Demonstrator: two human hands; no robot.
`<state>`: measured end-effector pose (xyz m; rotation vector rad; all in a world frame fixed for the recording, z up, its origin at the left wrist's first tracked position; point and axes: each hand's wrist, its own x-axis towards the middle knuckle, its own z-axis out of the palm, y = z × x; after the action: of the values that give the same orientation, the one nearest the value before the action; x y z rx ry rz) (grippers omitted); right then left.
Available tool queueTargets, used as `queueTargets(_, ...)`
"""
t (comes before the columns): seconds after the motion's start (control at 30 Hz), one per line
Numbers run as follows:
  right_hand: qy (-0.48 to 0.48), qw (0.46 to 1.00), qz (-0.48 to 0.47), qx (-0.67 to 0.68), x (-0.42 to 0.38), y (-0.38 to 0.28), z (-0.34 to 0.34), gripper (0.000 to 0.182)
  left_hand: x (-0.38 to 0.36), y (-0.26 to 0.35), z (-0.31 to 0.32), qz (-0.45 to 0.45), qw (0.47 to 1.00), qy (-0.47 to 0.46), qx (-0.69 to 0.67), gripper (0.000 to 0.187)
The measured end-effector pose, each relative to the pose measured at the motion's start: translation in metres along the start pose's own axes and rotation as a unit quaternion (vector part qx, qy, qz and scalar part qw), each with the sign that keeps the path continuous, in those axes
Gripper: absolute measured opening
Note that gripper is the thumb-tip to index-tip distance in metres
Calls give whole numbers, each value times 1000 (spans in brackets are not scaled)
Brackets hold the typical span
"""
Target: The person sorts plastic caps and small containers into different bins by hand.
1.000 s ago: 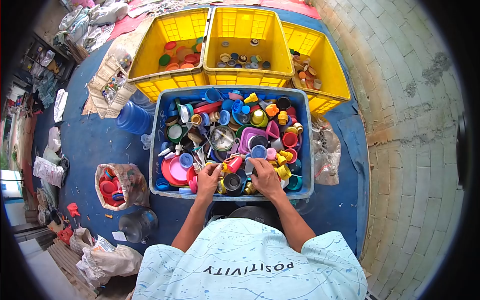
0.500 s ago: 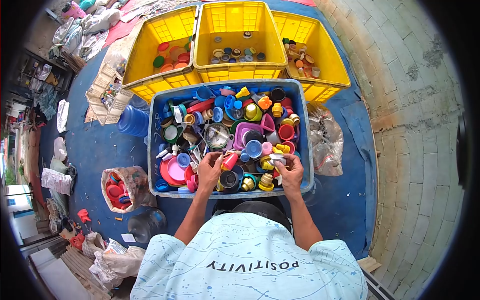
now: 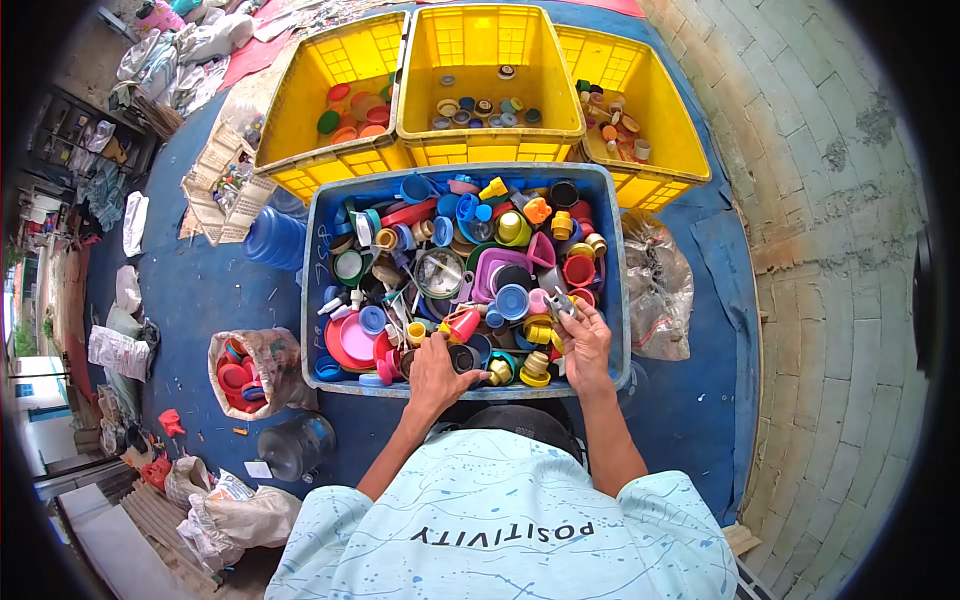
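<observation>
A blue tub [image 3: 465,388] full of mixed plastic caps and lids stands before me. My left hand [image 3: 436,374] is over its near edge, thumb spread from the fingers, beside a black cap [image 3: 462,358] and a red cap [image 3: 464,325]; it holds nothing that I can see. At the tub's near right, my right hand [image 3: 585,345] has its fingers closed on a small grey-white piece [image 3: 565,304]. Near that hand lie a yellow ribbed cap [image 3: 536,368] and a blue round lid [image 3: 510,301].
Three yellow crates [image 3: 490,150] holding caps adjoin the tub's far side. A sack of red lids [image 3: 280,360] and a large clear bottle [image 3: 297,447] stand to the left. On the right are a clear plastic bag [image 3: 657,290] and a block wall [image 3: 830,300].
My left hand has shifted slightly right and nearer me, its thumb now spread. My right hand has turned more upright, still with the grey-white piece. The whole view has shifted slightly.
</observation>
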<state>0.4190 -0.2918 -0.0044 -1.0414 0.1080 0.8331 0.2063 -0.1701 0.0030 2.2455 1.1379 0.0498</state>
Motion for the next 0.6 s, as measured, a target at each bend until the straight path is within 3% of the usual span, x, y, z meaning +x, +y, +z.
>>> queueTargets(0.13, -2, 1000, 20, 4, -3, 1, 4, 37, 3, -4, 2, -4, 998, -33, 48, 79)
queueTargets(0.23, 2, 999, 38, 21, -3, -2, 6, 32, 9, -3, -5, -66, 993, -92, 24, 80)
queueTargets(0.33, 0, 997, 47, 63, -4, -8, 4, 24, 13, 3, -25, -88, 987, -86, -101, 84)
queueTargets(0.37, -27, 989, 79, 123, -2, -9, -1, 24, 17, 4, -29, -124, 970, -117, -173, 77)
queueTargets(0.43, -81, 957, 139, 242, 5, -15, -12, 24, 26, 15, -40, -116, 882, -136, -435, 65)
queueTargets(0.5, -116, 934, 161, 297, 4, -22, -10, 30, 35, 27, -48, -97, 737, -164, -649, 59)
queueTargets(0.57, -169, 910, 168, 339, 0, -30, -3, 36, 42, 36, -49, -75, 664, -180, -722, 59)
queueTargets(0.6, -175, 903, 181, 349, 1, -32, -5, 39, 46, 40, -47, -43, 665, -184, -723, 60)
